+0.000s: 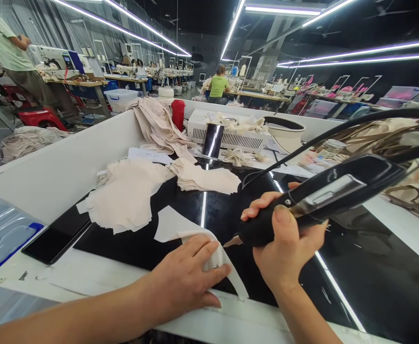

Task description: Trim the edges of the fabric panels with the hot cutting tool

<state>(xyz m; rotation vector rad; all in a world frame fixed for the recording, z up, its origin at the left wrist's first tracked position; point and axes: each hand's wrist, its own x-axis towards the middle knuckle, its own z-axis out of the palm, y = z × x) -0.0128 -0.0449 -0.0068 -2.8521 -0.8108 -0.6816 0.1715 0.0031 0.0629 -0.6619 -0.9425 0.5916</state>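
As seen from the head camera, the left hand [182, 279] lies flat, fingers [209, 248] spread and pressing a white fabric piece [173, 224] onto the black glossy counter [356, 267]. The right hand [284, 239] has its fingers [263, 203] wrapped closed around the black handle of a corded hot cutting tool [324, 196], tip just beside the left fingertips, at the fabric's edge. Beyond the fingers: stacks of cream cut pieces [126, 196], a red bottle [178, 113], a white vented box [231, 134]. Farther off: a person in green [218, 86].
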